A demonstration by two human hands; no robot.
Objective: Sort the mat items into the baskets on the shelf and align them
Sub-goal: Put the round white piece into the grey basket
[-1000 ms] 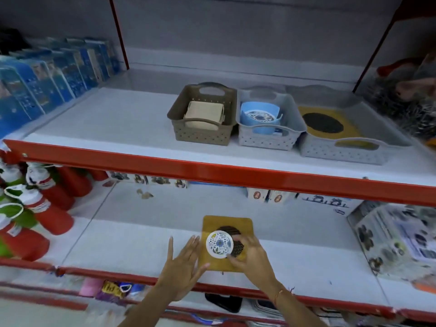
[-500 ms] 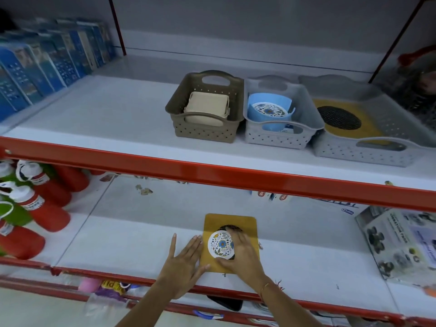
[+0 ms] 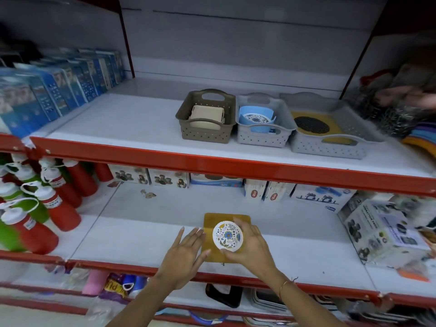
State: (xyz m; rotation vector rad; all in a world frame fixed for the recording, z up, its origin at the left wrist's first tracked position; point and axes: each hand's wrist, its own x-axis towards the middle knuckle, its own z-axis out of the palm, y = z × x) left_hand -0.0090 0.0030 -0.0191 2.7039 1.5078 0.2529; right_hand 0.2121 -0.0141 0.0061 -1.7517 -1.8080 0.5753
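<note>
A mustard-yellow mat (image 3: 212,224) lies on the lower shelf near its front edge. My right hand (image 3: 252,246) grips a round white coaster with a blue flower print (image 3: 227,236) just above that mat. My left hand (image 3: 182,254) rests flat and open at the mat's left edge. On the upper shelf stand three baskets side by side: a brown basket (image 3: 205,135) with beige pieces, a small grey basket (image 3: 264,140) holding blue holders and a flowered coaster, and a wide grey basket (image 3: 330,149) with a yellow mat and a black mesh disc.
Red and green bottles (image 3: 47,208) crowd the lower shelf's left. Blue boxes (image 3: 47,95) line the upper shelf's left. Small product boxes (image 3: 169,179) stand at the back of the lower shelf; a larger carton (image 3: 387,230) sits at the right. Red shelf rails (image 3: 212,166) edge each level.
My right hand has closed around the flowered coaster and raised it, now hiding the black disc on the mat. My head has tilted down, so the shelves sit lower in view.
</note>
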